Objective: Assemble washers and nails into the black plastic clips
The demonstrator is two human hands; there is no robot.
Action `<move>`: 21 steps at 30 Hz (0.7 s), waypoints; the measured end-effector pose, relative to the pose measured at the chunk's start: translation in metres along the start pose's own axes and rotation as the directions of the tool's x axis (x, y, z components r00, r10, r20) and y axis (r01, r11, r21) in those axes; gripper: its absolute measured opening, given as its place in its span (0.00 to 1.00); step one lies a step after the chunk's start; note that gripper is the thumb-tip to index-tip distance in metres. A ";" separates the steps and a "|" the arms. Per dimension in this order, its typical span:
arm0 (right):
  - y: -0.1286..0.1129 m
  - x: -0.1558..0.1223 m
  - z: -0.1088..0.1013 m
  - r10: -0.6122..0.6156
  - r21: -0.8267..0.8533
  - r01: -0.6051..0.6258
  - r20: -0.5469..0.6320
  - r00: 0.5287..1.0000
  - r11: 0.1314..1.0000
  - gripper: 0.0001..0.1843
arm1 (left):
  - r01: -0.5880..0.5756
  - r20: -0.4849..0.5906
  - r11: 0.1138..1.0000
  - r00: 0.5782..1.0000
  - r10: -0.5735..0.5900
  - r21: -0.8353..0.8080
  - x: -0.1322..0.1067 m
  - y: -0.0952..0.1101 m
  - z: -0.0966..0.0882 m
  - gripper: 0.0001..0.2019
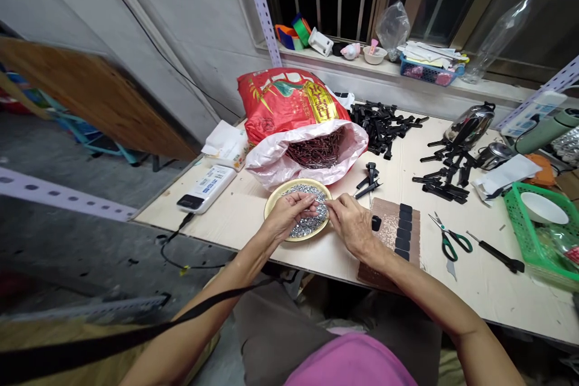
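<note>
My left hand [293, 212] is over a yellow bowl [268, 204], its thumb and fingertips pinched together. Small shiny silver metal pieces [304, 228] fill the bowl. At the bowl's right rim, my right hand [351, 222] is closed in a pinch, fingertips pointing toward the left ones. Whatever lies between the fingers of either hand is too small to make out. Right of my right hand, black flat pads [404, 234] form a column on a brown board [384, 208]. Behind the bowl lies a red bag [289, 102], its mouth open on dark reddish thin rods [316, 151].
Black plastic parts lie in a back pile [380, 123] and a right-hand pile [447, 172]. Green-handled scissors [450, 238], a screwdriver [495, 253] and a green basket [520, 226] occupy the right. A power bank [208, 188] with a cable sits left.
</note>
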State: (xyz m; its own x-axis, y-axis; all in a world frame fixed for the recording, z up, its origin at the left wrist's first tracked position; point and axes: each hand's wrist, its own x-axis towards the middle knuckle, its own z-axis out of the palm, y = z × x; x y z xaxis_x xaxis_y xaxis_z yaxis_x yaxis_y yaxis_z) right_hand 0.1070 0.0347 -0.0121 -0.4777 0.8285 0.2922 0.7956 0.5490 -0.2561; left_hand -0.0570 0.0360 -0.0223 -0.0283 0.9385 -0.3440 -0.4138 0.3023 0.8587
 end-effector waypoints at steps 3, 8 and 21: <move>0.005 -0.004 0.002 -0.028 -0.013 0.028 -0.042 0.999 1.000 0.12 | 0.073 0.011 0.997 0.997 -0.073 -0.018 0.002 -0.002 0.004 0.13; 0.009 -0.011 0.006 -0.010 -0.092 0.000 -0.109 0.994 0.996 0.12 | 0.130 -0.021 0.989 0.991 -0.131 -0.070 0.003 -0.007 0.015 0.10; 0.023 -0.027 0.009 -0.003 -0.247 -0.058 -0.239 0.971 0.967 0.11 | -0.141 -0.039 0.987 0.989 0.144 0.076 0.001 -0.028 0.041 0.17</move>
State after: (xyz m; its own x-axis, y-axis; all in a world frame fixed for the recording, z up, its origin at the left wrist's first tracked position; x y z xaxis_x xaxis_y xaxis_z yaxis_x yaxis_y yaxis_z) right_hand 0.1344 0.0257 -0.0344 -0.3771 0.7767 0.5045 0.8893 0.4558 -0.0372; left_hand -0.0086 0.0350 -0.0311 -0.1234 0.9650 -0.2314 -0.3353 0.1789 0.9250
